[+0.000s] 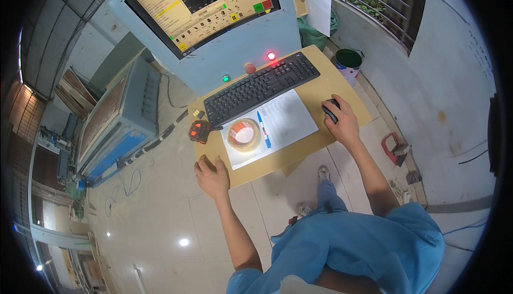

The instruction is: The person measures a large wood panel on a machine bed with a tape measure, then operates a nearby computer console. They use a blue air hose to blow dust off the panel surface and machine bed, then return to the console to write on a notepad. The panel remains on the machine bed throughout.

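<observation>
My right hand (344, 124) is wrapped over a black computer mouse (331, 111) at the right side of the small tan desktop (359, 109). At the desktop's left front corner, my left hand (212, 177) rests with its fingers apart and nothing in it. A sheet of paper (294, 117) with writing lies between my hands. On the sheet are a roll of clear tape (255, 140) and a blue and white pen (263, 125). Beyond it stretches a black keyboard (256, 88). A red and black tape measure (199, 132) sits just beyond my left hand.
Behind the keyboard stands a light blue machine cabinet (214, 69) with a lit screen (203, 5) and a red mushroom button (249, 68). A bucket (347, 67) stands by the right wall. At far left is a large flatbed machine (115, 117), with cables on the tiled floor (160, 203).
</observation>
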Demonstrator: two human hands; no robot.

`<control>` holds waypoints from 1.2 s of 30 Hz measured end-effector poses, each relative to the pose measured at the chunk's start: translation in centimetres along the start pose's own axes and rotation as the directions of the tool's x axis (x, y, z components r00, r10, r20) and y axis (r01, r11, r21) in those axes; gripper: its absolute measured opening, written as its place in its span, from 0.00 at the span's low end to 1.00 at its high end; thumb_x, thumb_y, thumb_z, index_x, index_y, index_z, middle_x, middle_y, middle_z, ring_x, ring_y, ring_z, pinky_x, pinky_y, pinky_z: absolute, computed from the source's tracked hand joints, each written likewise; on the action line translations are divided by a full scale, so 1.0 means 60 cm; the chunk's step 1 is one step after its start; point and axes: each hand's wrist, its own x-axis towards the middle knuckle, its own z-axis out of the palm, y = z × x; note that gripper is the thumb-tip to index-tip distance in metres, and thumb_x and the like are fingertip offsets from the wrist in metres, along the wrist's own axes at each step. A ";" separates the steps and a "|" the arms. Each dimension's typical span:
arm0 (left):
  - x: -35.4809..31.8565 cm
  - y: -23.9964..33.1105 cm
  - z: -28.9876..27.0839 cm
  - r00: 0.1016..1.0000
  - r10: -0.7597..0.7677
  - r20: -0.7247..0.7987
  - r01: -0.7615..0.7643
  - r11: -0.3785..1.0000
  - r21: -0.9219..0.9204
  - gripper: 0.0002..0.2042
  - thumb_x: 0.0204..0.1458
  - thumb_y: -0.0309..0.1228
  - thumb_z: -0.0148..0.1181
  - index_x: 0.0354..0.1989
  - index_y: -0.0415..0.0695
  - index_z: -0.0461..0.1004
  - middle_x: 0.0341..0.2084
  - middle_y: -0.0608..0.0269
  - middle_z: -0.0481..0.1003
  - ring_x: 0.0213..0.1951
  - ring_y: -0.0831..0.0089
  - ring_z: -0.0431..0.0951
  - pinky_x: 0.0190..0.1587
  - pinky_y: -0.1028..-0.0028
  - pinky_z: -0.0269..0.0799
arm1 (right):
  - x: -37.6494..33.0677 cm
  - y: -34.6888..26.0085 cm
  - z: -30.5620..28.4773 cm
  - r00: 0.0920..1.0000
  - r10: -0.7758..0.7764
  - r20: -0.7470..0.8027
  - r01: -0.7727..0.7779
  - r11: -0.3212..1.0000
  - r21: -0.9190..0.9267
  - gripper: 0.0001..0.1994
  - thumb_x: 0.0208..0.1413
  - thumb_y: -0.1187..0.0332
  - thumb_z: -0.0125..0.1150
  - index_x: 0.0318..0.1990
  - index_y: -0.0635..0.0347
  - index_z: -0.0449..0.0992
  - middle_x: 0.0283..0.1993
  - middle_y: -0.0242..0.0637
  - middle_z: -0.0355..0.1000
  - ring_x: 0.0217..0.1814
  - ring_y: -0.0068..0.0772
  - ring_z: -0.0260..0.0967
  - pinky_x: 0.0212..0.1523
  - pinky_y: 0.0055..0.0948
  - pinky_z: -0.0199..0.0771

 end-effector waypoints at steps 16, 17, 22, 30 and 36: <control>0.000 0.005 -0.001 1.000 0.013 -0.006 -0.013 1.000 0.001 0.29 0.57 0.49 0.62 0.63 0.45 0.70 0.62 0.41 0.69 0.57 0.40 0.73 0.58 0.48 0.69 | 0.000 0.003 0.003 1.000 0.024 -0.016 -0.024 0.999 0.038 0.24 0.51 0.70 0.66 0.59 0.47 0.79 0.69 0.50 0.67 0.69 0.55 0.67 0.65 0.46 0.73; 0.001 0.007 0.002 1.000 0.011 -0.017 -0.011 1.000 0.002 0.29 0.57 0.49 0.63 0.62 0.45 0.70 0.61 0.41 0.69 0.56 0.41 0.74 0.57 0.48 0.70 | 0.000 0.004 0.005 1.000 0.017 -0.027 -0.015 0.998 0.062 0.24 0.52 0.70 0.66 0.60 0.47 0.78 0.69 0.50 0.67 0.69 0.56 0.67 0.65 0.47 0.73; 0.003 0.010 0.007 0.997 0.006 -0.082 -0.006 1.000 0.007 0.28 0.54 0.46 0.66 0.60 0.45 0.72 0.57 0.42 0.70 0.52 0.43 0.75 0.53 0.48 0.70 | 0.002 0.010 0.017 0.985 -0.034 -0.168 0.046 0.997 0.063 0.27 0.58 0.71 0.66 0.67 0.55 0.72 0.71 0.57 0.63 0.73 0.60 0.62 0.70 0.45 0.65; 0.000 0.009 0.001 0.998 -0.040 -0.050 0.040 0.999 -0.006 0.28 0.53 0.46 0.67 0.61 0.48 0.72 0.59 0.40 0.69 0.53 0.41 0.74 0.55 0.48 0.70 | 0.016 0.013 0.014 0.994 -0.010 -0.108 0.016 0.998 0.058 0.26 0.68 0.62 0.60 0.69 0.65 0.67 0.71 0.57 0.65 0.73 0.56 0.63 0.71 0.43 0.62; 0.005 -0.016 -0.024 0.999 0.011 0.052 -0.003 0.989 -0.148 0.30 0.53 0.45 0.68 0.63 0.46 0.67 0.59 0.42 0.68 0.54 0.40 0.73 0.53 0.47 0.72 | 0.017 0.060 0.019 0.942 0.206 -0.264 -0.145 0.962 0.232 0.25 0.75 0.56 0.48 0.67 0.68 0.69 0.68 0.54 0.70 0.70 0.46 0.67 0.71 0.41 0.63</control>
